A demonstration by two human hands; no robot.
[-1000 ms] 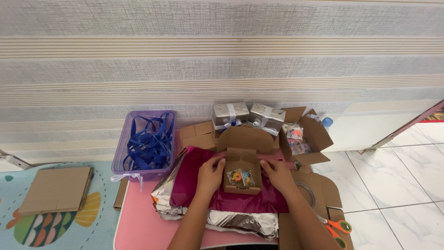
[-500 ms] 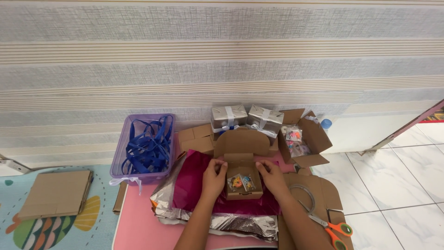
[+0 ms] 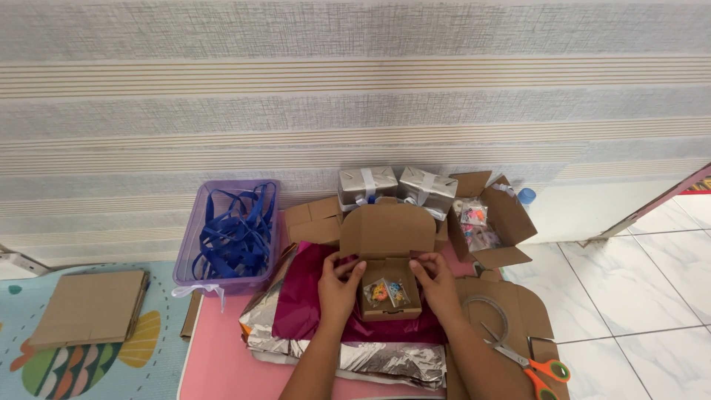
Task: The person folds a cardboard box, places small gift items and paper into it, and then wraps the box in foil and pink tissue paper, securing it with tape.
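A small brown cardboard box [image 3: 390, 308] stands open on a sheet of magenta paper [image 3: 305, 311], its lid [image 3: 386, 230] tilted back. Small colourful items in a clear packet [image 3: 386, 292] lie inside. My left hand [image 3: 338, 289] grips the box's left side with the fingers at its rear corner. My right hand [image 3: 437, 285] grips the right side the same way. Under the magenta sheet lies a stack of silver foil paper [image 3: 370, 357] on a pink mat [image 3: 222, 363].
A purple plastic bin of blue ribbon [image 3: 231, 235] stands to the left. Two silver wrapped boxes [image 3: 396, 189] sit by the wall, beside an open carton of packets [image 3: 489, 222]. Orange-handled scissors [image 3: 537, 367] lie at the right. Flat cardboard [image 3: 90, 307] rests far left.
Both hands have shifted from the box's front edges to its sides and rear corners. The camera view has tipped down slightly, so more of the scissors shows.
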